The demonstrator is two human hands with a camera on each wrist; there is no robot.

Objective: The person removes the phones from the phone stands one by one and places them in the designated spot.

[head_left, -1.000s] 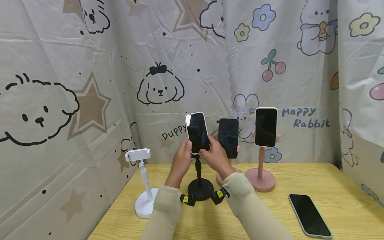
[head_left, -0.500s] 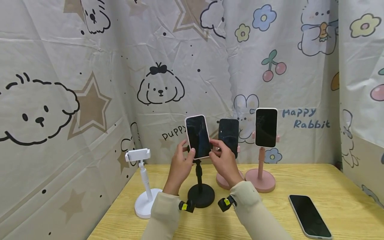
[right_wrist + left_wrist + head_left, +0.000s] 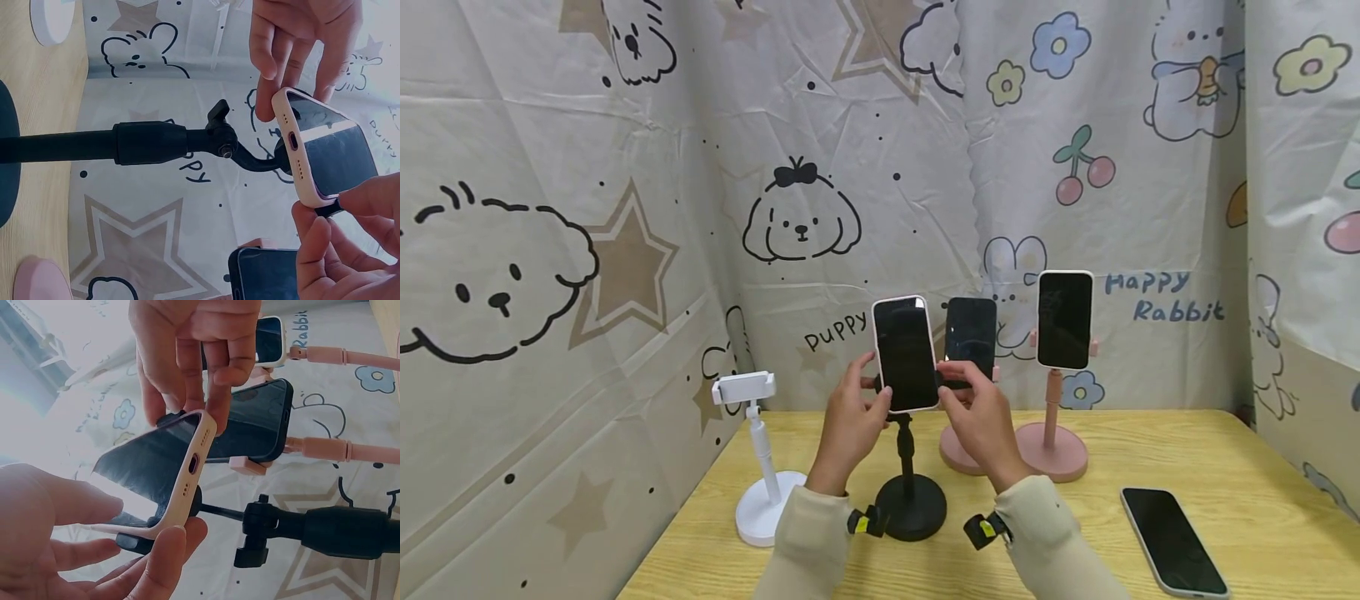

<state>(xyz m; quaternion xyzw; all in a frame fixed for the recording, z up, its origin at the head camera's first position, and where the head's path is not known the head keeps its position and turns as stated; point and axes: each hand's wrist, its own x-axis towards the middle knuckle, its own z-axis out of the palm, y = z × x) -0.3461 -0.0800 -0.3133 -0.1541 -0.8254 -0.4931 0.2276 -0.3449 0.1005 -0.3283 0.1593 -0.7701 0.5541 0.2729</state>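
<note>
A phone in a pale pink case stands upright in the clamp of a black phone stand, its dark screen facing me. At its lower left edge my left hand grips the phone, thumb on the screen side and fingers around the black clamp arm. On the opposite edge my right hand pinches phone and clamp, with the thumb at the black clamp pad. The stand's black pole runs down to its round base. Most of the clamp is hidden behind the phone.
To the left stands a white phone stand with nothing in its holder. Behind the right hand are two pink stands, bearing a dark phone and a white-edged phone. Another phone lies flat at the table's right. Patterned curtains surround the table.
The phone and black stand have come closer to me and slightly right, with the phone now straighter. My right thumb has left the screen's lower corner for the side edge.
</note>
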